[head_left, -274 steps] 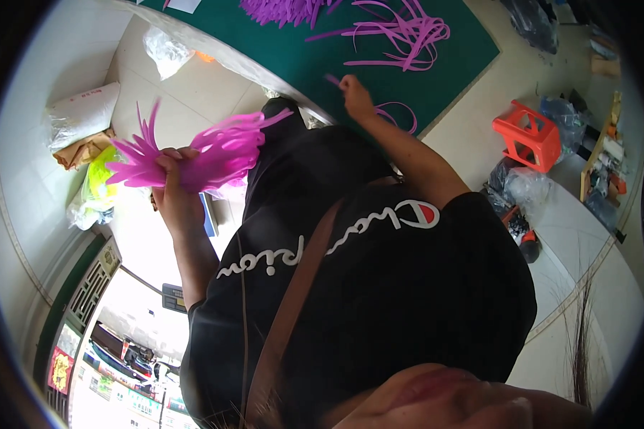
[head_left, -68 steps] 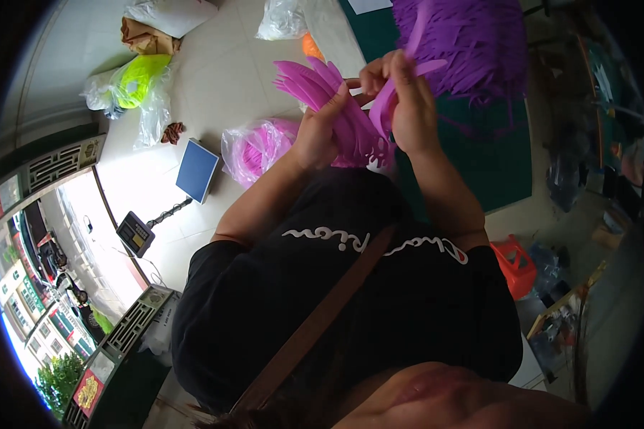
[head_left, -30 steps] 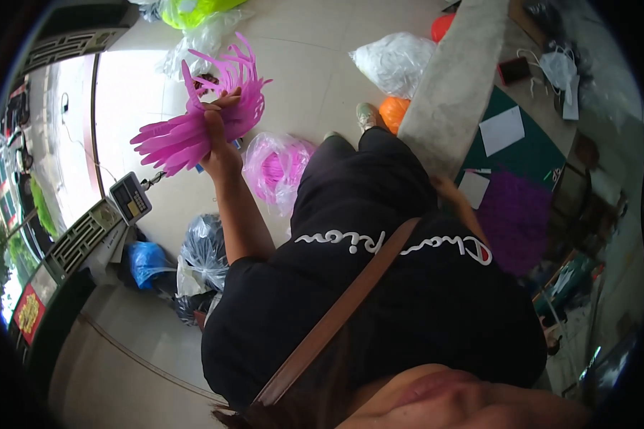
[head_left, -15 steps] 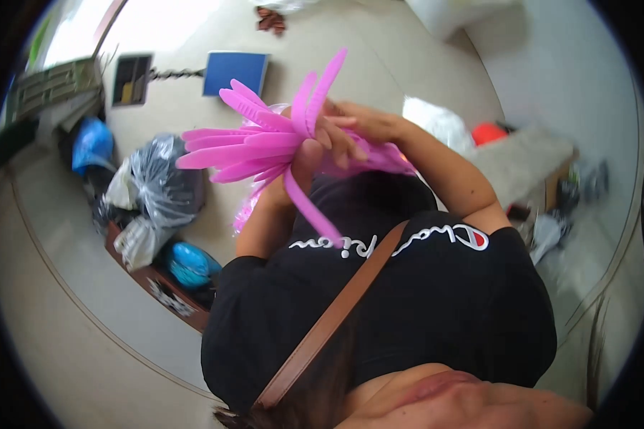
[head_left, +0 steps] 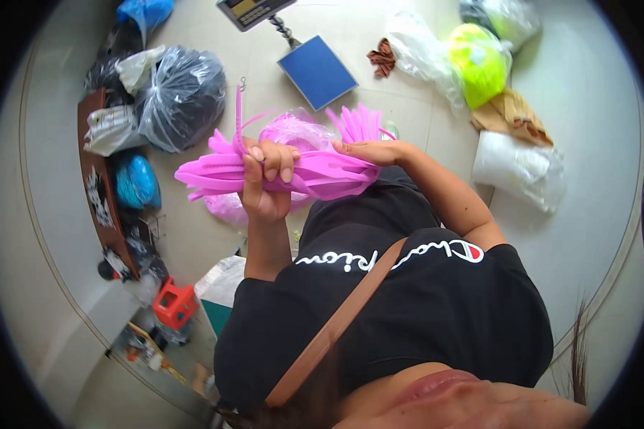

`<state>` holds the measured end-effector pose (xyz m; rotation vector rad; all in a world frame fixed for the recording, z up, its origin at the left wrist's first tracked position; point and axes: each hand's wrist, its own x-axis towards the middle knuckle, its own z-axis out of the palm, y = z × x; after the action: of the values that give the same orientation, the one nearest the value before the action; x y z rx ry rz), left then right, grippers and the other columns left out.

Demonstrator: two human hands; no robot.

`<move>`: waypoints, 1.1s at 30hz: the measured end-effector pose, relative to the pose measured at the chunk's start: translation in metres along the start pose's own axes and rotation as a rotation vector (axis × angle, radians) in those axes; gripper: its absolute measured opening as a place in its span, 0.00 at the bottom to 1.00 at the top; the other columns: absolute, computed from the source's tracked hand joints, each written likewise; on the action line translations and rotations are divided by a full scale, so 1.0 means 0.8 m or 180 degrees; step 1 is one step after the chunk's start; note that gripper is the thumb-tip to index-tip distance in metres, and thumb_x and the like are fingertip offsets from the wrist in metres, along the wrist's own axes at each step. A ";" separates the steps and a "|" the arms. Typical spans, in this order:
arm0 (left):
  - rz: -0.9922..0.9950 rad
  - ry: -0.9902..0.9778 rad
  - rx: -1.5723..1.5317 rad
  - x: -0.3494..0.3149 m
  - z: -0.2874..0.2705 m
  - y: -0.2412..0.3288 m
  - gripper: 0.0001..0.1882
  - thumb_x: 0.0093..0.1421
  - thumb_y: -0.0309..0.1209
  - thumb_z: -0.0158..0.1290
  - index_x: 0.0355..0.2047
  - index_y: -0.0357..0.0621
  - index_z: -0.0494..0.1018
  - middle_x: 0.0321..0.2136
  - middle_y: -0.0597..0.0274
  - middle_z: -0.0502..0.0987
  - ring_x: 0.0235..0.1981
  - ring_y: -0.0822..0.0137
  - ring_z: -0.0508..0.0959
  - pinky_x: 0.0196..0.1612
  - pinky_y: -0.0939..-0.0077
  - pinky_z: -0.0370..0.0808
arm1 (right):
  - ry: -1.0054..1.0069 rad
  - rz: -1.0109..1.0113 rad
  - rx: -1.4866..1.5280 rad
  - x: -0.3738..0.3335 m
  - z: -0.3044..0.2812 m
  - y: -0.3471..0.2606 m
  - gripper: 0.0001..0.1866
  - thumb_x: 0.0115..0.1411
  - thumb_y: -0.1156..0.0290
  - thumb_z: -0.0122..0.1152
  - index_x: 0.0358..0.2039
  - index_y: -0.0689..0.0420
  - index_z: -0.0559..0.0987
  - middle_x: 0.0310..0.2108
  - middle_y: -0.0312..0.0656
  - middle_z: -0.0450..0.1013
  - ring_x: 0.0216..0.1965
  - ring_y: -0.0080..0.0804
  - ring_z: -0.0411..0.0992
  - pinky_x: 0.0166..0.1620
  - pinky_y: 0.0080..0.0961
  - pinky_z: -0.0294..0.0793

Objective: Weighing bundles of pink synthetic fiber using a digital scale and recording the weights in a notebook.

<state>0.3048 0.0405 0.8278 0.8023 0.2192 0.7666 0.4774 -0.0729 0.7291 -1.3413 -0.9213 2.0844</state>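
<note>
A thick bundle of flat, bendy pink straps (head_left: 329, 175) stretches sideways in front of my chest. My left hand (head_left: 268, 175) is closed round it near the left end, fingers wrapped over the top. Loose strap ends fan out to the left, and one thin strap stands upright above that hand. At the bundle's right end, my right hand (head_left: 373, 151) grips it with the thumb along the top; most of its fingers are hidden behind the straps. More strap ends splay upward beside the right hand. Below, on the floor, lies a clear plastic bag with pink contents (head_left: 297, 129).
A blue platform scale (head_left: 318, 71) with a display stands ahead. Stuffed bags, one of them dark (head_left: 182, 100), line the left by a brown board (head_left: 96, 157). A neon yellow bag (head_left: 477, 64) and a white wrapped roll (head_left: 515, 168) lie at the right. A red crate (head_left: 174, 304) sits lower left.
The bundle has turned from fanned and bunched to stretched sideways between both hands. My right hand has moved right, away from the left one. The view has shifted too.
</note>
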 end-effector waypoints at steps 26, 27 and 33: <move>0.0388 0.2113 0.0214 0.113 -0.246 -0.094 0.09 0.64 0.39 0.44 0.32 0.51 0.60 0.15 0.73 0.57 0.16 0.75 0.61 0.36 0.71 0.64 | 0.2754 0.0427 -0.4169 0.569 -0.453 -0.070 0.45 0.57 0.69 0.47 0.64 0.37 0.29 0.30 0.50 0.75 0.28 0.46 0.74 0.31 0.42 0.73; 0.0322 0.2069 0.0099 0.116 -0.250 -0.091 0.09 0.64 0.39 0.44 0.32 0.51 0.60 0.15 0.72 0.57 0.16 0.75 0.61 0.36 0.71 0.64 | 0.2877 0.0276 -0.4182 0.570 -0.451 -0.071 0.45 0.57 0.69 0.47 0.64 0.37 0.29 0.30 0.50 0.75 0.28 0.46 0.74 0.31 0.42 0.73; -0.0599 0.1567 -0.0415 0.140 -0.249 -0.106 0.11 0.63 0.39 0.44 0.28 0.48 0.61 0.15 0.70 0.59 0.17 0.72 0.62 0.36 0.70 0.64 | 0.1773 -0.1333 -0.2815 0.546 -0.351 -0.048 0.27 0.58 0.52 0.52 0.53 0.55 0.68 0.43 0.50 0.72 0.44 0.44 0.71 0.50 0.33 0.68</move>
<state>0.3402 0.1932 0.6409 0.4510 0.6692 0.7817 0.5640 0.3389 0.4217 -1.7860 -1.7450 0.8906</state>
